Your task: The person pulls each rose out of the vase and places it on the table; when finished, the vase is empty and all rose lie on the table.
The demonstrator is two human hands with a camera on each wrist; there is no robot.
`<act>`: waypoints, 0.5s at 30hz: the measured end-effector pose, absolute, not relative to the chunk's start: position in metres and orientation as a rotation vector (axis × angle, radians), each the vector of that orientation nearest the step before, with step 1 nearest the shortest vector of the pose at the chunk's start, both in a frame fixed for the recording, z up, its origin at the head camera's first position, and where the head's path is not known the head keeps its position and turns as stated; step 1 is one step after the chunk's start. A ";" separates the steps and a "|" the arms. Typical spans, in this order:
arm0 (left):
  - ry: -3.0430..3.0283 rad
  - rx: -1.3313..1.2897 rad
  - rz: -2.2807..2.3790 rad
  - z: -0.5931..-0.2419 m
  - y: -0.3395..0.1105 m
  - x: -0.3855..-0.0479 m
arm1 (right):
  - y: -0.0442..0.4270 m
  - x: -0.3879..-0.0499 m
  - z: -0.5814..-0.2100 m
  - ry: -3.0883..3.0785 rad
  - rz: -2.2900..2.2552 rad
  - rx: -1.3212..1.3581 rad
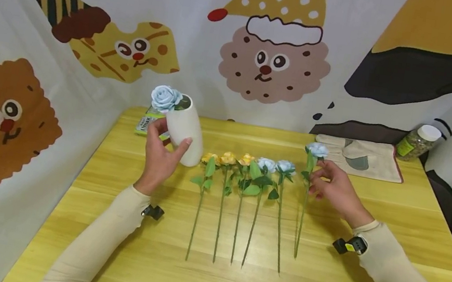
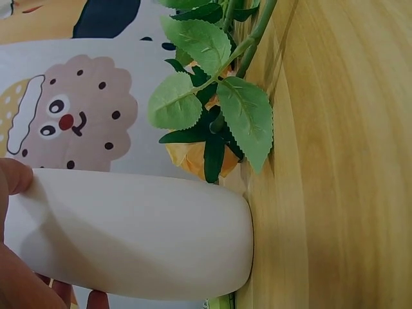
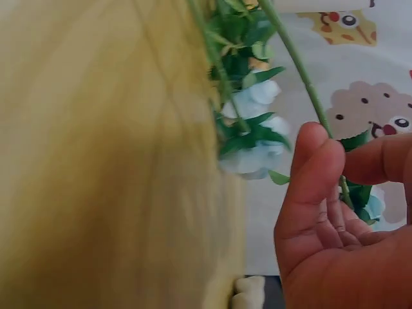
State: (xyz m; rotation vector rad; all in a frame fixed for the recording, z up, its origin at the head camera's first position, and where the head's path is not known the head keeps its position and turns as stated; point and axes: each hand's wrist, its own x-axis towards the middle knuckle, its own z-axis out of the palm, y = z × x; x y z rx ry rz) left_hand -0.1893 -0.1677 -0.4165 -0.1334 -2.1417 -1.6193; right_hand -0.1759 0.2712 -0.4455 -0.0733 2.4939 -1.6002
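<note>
A white vase (image 1: 185, 130) stands tilted to the left at the table's back left, gripped by my left hand (image 1: 162, 156) with the thumb on its near side. One blue rose (image 1: 166, 98) pokes out of its mouth. My right hand (image 1: 335, 186) pinches the stem of another blue rose (image 1: 317, 150) just under the bloom; in the right wrist view the green stem (image 3: 306, 80) runs between thumb and fingers. Between the hands lie several roses in a row: yellow ones (image 1: 228, 158) near the vase, then two blue ones (image 1: 285, 166), stems towards me.
A pale glove (image 1: 374, 158) with grey patches lies at the back right, beside a white-lidded jar (image 1: 418, 142). Behind the vase is a small green-and-grey packet (image 1: 145, 122). A cartoon-printed cloth (image 1: 201, 69) hangs along the back of the wooden table (image 1: 154, 267).
</note>
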 end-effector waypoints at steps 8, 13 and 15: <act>-2.148 -0.137 -1.622 -0.417 -0.168 -0.189 | 0.273 -0.170 -0.467 2.358 -1.573 -0.061; -2.147 -0.142 -1.630 -0.418 -0.169 -0.189 | 0.272 -0.166 -0.475 2.261 -1.587 -0.029; -2.144 -0.143 -1.631 -0.418 -0.169 -0.189 | 0.271 -0.165 -0.476 2.250 -1.584 -0.037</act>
